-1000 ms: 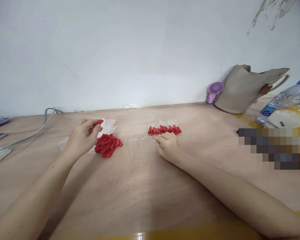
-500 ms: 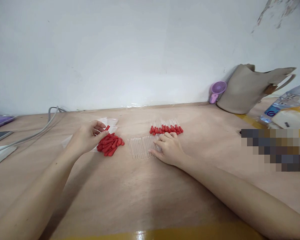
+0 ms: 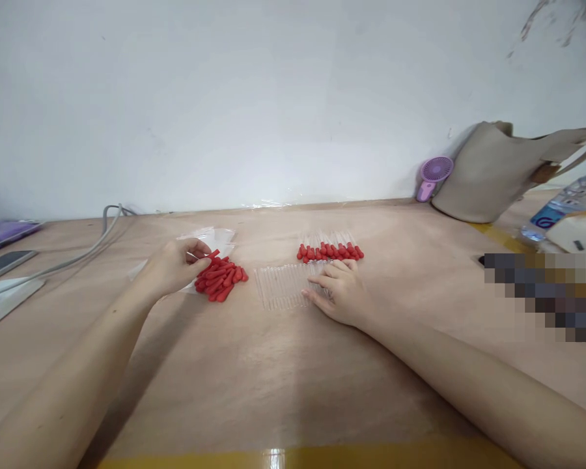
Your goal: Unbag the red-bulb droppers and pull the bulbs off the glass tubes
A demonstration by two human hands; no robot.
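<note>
My left hand [image 3: 180, 266] is at the left of a heap of red rubber dropper bulbs [image 3: 223, 280]. Its thumb and fingers close on one red rubber bulb [image 3: 215, 254] at the top of the heap. My right hand [image 3: 339, 292] rests on the right end of a row of clear, thin dropper tubes [image 3: 280, 286], thumb and forefinger apart. The tubes under its palm are hidden. Just beyond it lies a group of droppers [image 3: 329, 247], clear tubes with red bulbs fitted on their near ends.
Clear plastic bags [image 3: 212, 236] lie behind the heap. At the left are a grey cable [image 3: 92, 242], a phone [image 3: 7, 264] and a purple item [image 3: 4, 233]. A purple hand fan [image 3: 435, 170], a beige bag [image 3: 488, 176] and a water bottle [image 3: 561, 205] stand at the right.
The whole view has shifted slightly, so things appear a little further right. My left hand stays at the bulb heap and my right hand stays over the tubes.
</note>
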